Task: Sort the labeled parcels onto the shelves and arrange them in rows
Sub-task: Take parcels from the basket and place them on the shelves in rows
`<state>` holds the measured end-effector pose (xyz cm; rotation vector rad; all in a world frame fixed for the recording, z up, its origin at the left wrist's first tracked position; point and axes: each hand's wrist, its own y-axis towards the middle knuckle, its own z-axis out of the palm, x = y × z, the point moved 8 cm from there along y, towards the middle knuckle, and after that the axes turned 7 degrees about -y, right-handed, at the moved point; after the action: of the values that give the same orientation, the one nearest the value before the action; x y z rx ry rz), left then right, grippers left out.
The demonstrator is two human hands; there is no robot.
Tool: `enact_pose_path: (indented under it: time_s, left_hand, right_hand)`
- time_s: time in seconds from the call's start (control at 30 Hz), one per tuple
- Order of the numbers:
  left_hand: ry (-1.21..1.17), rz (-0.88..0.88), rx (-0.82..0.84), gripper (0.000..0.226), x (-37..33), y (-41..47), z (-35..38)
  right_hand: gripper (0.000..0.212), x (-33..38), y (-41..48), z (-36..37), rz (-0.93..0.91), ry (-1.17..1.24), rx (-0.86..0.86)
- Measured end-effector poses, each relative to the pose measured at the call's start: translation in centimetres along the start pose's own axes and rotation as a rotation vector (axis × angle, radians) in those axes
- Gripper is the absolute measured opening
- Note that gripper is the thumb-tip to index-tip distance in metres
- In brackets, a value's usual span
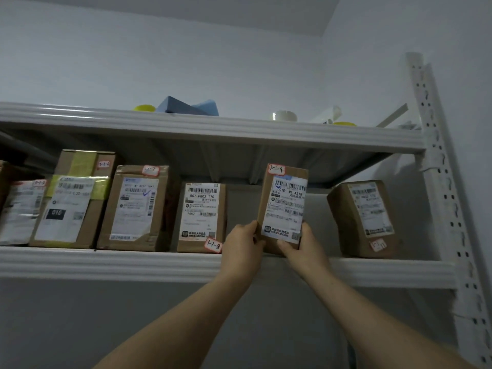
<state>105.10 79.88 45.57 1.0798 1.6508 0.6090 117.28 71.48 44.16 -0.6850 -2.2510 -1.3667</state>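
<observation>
Shelf [106,262]: boxes are stood close together at left, ending in the box marked 3-1-8 [201,217]. A gap is seen at its 3 o'clock. The box marked 3-1-9 [283,206] is held there upright, slightly tilted. Its lower left corner is gripped by the left hand [243,246] and its lower right corner by the right hand [298,249], thumb on the label. Both forearms are raised. Contact of its base with the shelf cannot be told. Room is left at 3 o'clock before the last box [362,217].
</observation>
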Motion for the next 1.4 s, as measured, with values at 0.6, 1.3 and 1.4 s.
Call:
enact_pose_path:
  time_s: [0.6, 1.3, 1.4]
  left_hand:
    - [0.092, -0.299, -0.332, 0.06, 6.3, -0.3, -7.1]
    - [0.14, -0.193, -0.297, 0.068, 4.4, -2.0, -6.4]
    - [0.183, -0.041, -0.22, 0.067, 2.0, -3.2, -4.8]
  right_hand:
    - [0.036, 1.9, 4.3, 4.3, -0.036, 0.017, 0.284]
    - [0.055, 2.6, 3.1, 5.3, -0.091, -0.067, 0.262]
    - [0.076, 1.9, 1.1, 3.2, -0.135, -0.191, 0.148]
